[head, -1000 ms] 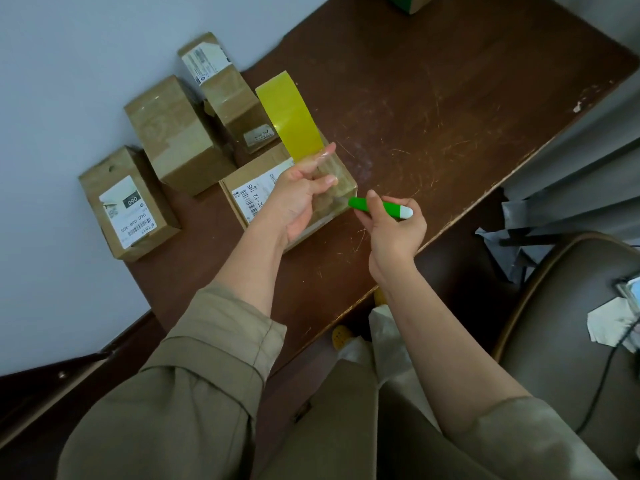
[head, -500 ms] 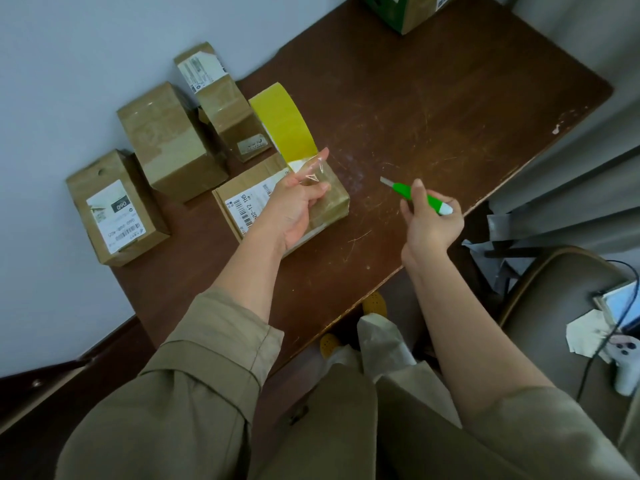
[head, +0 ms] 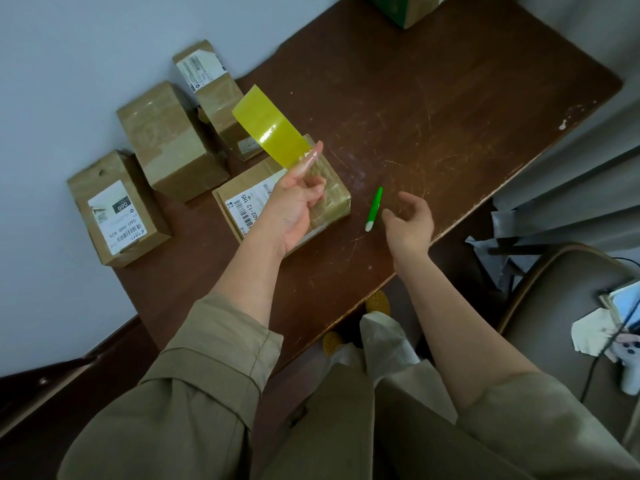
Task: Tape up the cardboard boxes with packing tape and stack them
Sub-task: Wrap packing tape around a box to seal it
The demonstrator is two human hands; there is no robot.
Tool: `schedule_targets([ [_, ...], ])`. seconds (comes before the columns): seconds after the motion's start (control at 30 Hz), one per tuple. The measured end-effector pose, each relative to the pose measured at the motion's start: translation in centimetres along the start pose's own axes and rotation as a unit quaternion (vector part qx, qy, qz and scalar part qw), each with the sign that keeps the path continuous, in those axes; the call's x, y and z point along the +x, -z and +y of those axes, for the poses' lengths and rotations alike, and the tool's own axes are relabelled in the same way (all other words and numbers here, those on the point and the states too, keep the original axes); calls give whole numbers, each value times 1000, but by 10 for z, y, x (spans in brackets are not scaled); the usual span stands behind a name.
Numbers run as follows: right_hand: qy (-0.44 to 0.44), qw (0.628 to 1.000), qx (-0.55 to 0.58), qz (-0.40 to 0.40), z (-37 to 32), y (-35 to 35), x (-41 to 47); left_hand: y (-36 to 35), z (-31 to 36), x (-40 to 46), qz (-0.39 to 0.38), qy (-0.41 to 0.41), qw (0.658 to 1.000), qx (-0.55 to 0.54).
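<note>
Head view, looking down: left hand (head: 294, 206) is raised above the nearest cardboard box (head: 287, 202), its fingers curled around the yellow roll of packing tape (head: 270, 128), with a clear strip of tape stuck along the extended index finger. Right hand (head: 410, 223) hovers just over the table (head: 450, 116) with fingers loosely spread and holding nothing; the green cutter (head: 374, 208) lies flat on the wood just beside its fingertips, apart from them.

That nearest box lies flat under the left hand, with a barcode label on its top and glossy tape over its right end. Behind it, against the wall, a taped plain box (head: 169, 140) stands next to a labelled box (head: 214, 95) with a loose flap. Further left, near the table's corner, sits another labelled box (head: 116, 207) marked 060. A green-and-brown box (head: 405, 8) is cut off by the frame at the table's far edge.

Both arms wear rolled-up khaki sleeves. To the right stands a brown chair (head: 554, 306) with papers and a cable on it
</note>
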State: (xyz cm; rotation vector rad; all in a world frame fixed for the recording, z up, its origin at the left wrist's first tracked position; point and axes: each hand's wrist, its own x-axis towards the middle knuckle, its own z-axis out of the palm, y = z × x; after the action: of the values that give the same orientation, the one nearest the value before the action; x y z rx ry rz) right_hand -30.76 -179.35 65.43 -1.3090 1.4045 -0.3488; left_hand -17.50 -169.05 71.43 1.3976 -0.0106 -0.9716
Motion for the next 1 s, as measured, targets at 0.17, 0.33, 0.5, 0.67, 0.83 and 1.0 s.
schedule_targets([
  [0.17, 242, 943, -93, -208, -17, -15, -4, -1, 0, 0, -8, -2, 1000, -10],
  [0.33, 243, 939, -126, -209, -22, -32, -5, -1, 2, 0, -14, 1, 998, -61],
  [0.5, 226, 934, -150, -231, -30, -25, 1, 6, 2, 0, -21, 14, 997, -75],
  [0.67, 187, 947, -153, -214, -35, -28, 1, 7, 9, -1, -11, 13, 995, -97],
  [0.83, 133, 963, -95, -216, -43, -32, 3, 3, 22, -6, 6, 27, 999, -47],
  [1.0, 85, 965, -104, -225, -51, -35, 10, 8, 25, -5, 19, 40, 999, 26],
])
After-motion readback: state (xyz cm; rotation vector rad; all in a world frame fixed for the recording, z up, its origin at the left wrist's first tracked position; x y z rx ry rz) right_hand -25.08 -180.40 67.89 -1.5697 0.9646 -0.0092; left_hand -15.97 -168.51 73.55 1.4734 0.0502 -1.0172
